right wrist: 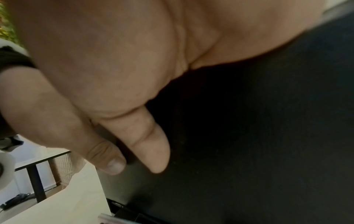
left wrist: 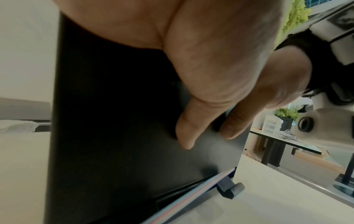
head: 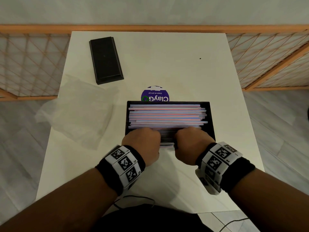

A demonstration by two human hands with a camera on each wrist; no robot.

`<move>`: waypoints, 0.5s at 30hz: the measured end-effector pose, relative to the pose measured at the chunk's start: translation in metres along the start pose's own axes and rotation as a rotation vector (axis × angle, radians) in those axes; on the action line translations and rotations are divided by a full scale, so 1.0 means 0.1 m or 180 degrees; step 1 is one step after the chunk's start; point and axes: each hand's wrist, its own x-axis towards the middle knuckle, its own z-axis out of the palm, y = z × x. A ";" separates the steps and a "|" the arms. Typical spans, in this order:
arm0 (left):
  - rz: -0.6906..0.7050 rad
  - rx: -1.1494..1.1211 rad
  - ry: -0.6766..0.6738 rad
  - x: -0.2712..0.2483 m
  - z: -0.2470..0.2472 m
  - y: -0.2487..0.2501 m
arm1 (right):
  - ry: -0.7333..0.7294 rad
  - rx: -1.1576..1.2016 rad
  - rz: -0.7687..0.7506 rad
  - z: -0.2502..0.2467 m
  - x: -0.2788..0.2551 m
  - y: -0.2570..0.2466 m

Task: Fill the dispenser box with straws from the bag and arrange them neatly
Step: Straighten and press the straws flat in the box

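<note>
The black dispenser box stands open at the table's middle, filled with striped pink-and-blue straws lying left to right. My left hand and right hand sit side by side on its near wall. Their fingers curl over the rim onto the nearest straws. In the left wrist view my left thumb presses the box's dark front face, and a few straws show at the bottom slot. The right wrist view shows my right thumb on the same face. The fingertips inside are hidden.
A black lid lies at the far left of the white table. A crumpled clear plastic bag lies left of the box. A purple round sticker shows behind the box. Wooden lattice screens flank the table.
</note>
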 end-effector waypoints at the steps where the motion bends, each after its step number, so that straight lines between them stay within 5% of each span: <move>1: -0.0034 -0.0009 0.0019 0.00 0.01 0.00 | -0.0018 0.0025 0.0021 -0.01 0.00 0.00; 8: 0.0052 -0.0093 0.0113 -0.03 -0.03 -0.02 | 0.0022 0.0058 0.0057 -0.07 -0.02 -0.02; 13: 0.0788 -0.0385 0.1690 -0.17 -0.14 -0.19 | 0.1527 0.0060 -0.0753 0.04 -0.24 0.02; 15: 0.0682 -0.0433 0.1507 -0.11 -0.21 -0.33 | 0.1826 0.0085 -0.0856 0.02 -0.22 -0.01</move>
